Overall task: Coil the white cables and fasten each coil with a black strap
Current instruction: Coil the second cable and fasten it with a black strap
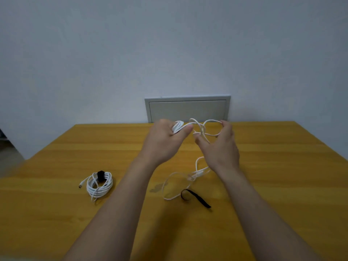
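- Just above the middle of the frame, your left hand (165, 137) grips a small coil of the white cable (178, 126), thumb and fingers curled round its turns.
- Right beside it, your right hand (221, 147) holds a wide loop of the same cable between thumb and curled fingers (blur softens the fingertips).
- Below your right wrist, the rest of that cable trails in loose loops onto the table (282, 166).
- At lower centre, touching those loops, a loose strap (196, 198) lies flat.
- At lower left sits a finished coil (99, 185), bound by its black strap (101, 176), well apart from your hands.
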Available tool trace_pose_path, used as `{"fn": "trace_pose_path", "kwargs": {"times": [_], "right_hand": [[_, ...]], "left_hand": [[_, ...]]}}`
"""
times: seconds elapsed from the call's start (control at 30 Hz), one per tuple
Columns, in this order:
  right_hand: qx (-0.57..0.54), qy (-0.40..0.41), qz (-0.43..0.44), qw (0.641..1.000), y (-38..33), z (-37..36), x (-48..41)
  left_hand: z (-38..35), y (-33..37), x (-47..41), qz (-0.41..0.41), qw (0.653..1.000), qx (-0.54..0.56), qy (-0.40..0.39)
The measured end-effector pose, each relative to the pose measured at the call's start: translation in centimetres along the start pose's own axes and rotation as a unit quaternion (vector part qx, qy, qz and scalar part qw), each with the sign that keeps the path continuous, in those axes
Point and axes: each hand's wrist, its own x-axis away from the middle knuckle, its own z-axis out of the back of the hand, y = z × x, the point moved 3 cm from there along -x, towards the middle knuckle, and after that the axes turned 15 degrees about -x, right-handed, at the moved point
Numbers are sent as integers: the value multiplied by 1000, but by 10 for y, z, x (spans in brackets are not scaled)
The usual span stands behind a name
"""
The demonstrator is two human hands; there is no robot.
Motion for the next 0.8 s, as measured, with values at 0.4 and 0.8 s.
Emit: {"fn": "trace_pose_path", "kwargs": {"times": [0.4,0.8], "right_hand": [[-152,-58,45,986,-87,39,4],[-285,28,64,956,-96,65,2]], "left_hand": [[64,24,3,119,985,81,95],[79,14,16,170,979,92,65]]}}
